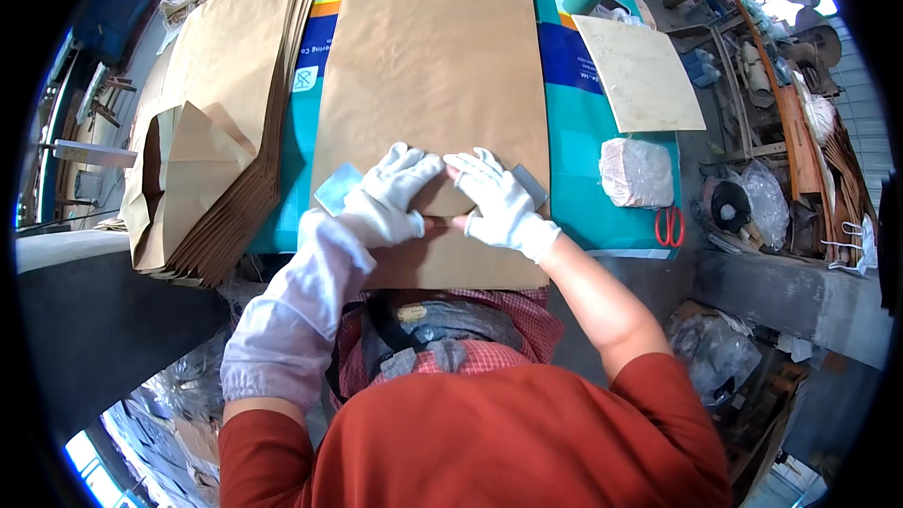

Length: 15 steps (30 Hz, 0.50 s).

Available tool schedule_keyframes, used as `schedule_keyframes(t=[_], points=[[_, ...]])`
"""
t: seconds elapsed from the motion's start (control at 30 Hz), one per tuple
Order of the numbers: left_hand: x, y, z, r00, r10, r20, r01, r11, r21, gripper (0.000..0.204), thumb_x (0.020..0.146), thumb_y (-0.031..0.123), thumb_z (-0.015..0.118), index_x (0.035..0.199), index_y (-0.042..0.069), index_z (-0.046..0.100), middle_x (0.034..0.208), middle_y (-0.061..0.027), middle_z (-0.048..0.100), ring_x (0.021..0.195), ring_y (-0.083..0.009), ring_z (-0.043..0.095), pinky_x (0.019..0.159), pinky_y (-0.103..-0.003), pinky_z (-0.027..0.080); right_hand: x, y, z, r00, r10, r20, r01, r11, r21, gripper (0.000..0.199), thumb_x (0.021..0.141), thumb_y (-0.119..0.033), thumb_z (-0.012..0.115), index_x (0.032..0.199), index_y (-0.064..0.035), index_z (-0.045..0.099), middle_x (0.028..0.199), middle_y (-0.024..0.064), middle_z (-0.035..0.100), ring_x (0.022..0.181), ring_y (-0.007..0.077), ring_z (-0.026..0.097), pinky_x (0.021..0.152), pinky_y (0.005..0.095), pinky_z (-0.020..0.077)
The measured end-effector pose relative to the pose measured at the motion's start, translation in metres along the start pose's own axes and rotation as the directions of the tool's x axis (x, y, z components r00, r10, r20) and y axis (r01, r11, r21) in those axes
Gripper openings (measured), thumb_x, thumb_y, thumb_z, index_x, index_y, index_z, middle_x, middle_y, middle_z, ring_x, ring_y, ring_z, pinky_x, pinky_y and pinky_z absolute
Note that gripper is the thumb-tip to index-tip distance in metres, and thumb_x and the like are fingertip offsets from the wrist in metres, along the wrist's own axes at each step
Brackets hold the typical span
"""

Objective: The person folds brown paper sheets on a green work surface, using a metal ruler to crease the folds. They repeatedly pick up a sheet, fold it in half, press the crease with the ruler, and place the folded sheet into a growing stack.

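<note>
Both hands wear white cotton gloves and press flat on the near end of a large brown paper sack that lies lengthwise on the table, which is covered with teal and blue printed sheeting. The left hand rests with fingers spread and slightly curled over a folded flap of the sack, its thumb pointing toward the other hand; it grips nothing, only bears down. The right hand lies just beside it in the same manner, fingers loosely open on the paper, thumb tips of the two hands nearly touching at the fold. Small grey plates peek out from under each hand: one at the left edge of the sack, another at the right edge. To the left, a thick stack of similar brown sacks sits with the top one partly opened. To the right of the sack lie a beige board, a pale wrapped bundle, and red-handled scissors near the table edge.
</note>
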<state>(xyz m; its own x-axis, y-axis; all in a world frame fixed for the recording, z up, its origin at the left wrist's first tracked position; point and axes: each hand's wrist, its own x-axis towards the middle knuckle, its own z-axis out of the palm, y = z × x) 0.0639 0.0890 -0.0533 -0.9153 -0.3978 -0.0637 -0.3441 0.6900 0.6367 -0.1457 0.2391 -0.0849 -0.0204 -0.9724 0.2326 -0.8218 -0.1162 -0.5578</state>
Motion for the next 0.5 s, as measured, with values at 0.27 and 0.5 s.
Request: schedule_keyframes(t=[0.27, 0.5], points=[[-0.038, -0.042, -0.041, 0.748, -0.643, -0.167, 0.66, 0.694, 0.288, 0.055, 0.079, 0.032, 0.086, 0.125, 0.007, 0.071, 0.167, -0.0081, 0.04, 0.14, -0.031, 0.051, 0.115, -0.041, 0.043, 0.015, -0.006, -0.032, 0.959, 0.27, -0.084, -0.282, 0.898, -0.337, 0.065, 0.059, -0.039, 0.098, 0.106, -0.0039, 0.07, 0.119, 0.0156, 0.068, 0.103, 0.0371, 0.069, 0.09, 0.0452, 0.0574], [-0.029, -0.074, -0.06, 0.72, -0.694, 0.01, 0.692, 0.717, -0.088, 0.017, 0.085, 0.009, 0.077, 0.1, 0.003, 0.074, 0.168, -0.0051, 0.039, 0.123, -0.0273, 0.067, 0.097, -0.034, 0.054, 0.026, 0.107, -0.04, 0.807, 0.421, -0.414, -0.526, 0.831, -0.179, 0.044, 0.087, -0.035, 0.078, 0.123, -0.011, 0.071, 0.125, 0.0124, 0.069, 0.108, 0.0342, 0.067, 0.093, 0.0452, 0.055]])
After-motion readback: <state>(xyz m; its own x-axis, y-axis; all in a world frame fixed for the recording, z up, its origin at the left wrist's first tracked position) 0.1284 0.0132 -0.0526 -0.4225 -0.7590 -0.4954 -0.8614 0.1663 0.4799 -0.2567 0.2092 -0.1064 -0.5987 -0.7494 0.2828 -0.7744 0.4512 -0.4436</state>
